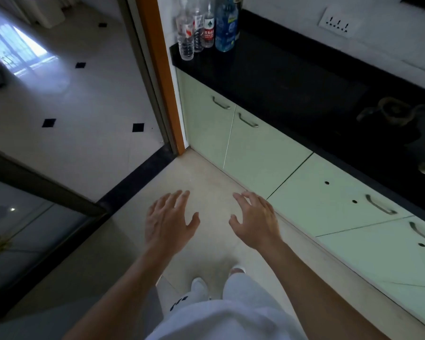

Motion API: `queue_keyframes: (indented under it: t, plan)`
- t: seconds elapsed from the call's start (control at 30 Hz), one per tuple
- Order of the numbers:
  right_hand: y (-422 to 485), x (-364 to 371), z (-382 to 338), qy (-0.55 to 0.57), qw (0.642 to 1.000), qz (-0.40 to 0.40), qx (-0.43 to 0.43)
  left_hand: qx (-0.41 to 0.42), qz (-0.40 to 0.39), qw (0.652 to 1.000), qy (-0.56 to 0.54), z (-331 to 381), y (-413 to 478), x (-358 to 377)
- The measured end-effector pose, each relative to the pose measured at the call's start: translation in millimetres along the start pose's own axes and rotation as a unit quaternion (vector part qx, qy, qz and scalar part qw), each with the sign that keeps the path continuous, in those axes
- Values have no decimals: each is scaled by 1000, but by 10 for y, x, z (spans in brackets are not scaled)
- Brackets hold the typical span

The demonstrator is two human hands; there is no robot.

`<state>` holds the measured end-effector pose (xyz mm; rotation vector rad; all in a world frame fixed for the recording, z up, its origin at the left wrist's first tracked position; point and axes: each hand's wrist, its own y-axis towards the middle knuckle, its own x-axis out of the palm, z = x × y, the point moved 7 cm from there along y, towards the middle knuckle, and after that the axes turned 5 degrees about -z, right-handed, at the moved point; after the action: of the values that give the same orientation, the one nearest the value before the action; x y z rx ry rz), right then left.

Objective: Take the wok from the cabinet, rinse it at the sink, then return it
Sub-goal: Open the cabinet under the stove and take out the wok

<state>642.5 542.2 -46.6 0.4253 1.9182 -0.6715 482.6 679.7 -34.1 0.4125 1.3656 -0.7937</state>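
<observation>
My left hand (168, 220) and my right hand (254, 220) are held out in front of me over the beige floor, palms down, fingers spread, holding nothing. To the right runs a row of pale green cabinet doors (263, 153) with metal handles (248, 120), all closed, under a black countertop (268, 77). My right hand is a short way left of the cabinet fronts and touches none of them. No wok and no sink are in view.
Several plastic bottles (206, 25) stand at the far left end of the countertop. A gas hob burner (393, 114) sits at the right. An orange door frame (162, 77) and a dark threshold (138, 177) lead left to a tiled room. A wall socket (337, 23) is above the counter.
</observation>
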Motion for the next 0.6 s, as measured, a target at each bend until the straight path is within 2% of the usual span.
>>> queue_keyframes:
  t: [0.3, 0.6]
  plan:
    - [1153, -51, 123, 11, 999, -28, 20, 21, -17, 1000, 8, -33, 1158, -44]
    - [2389, -425, 599, 36, 997, -35, 57, 48, -42, 997, 40, 202, 2645, -238]
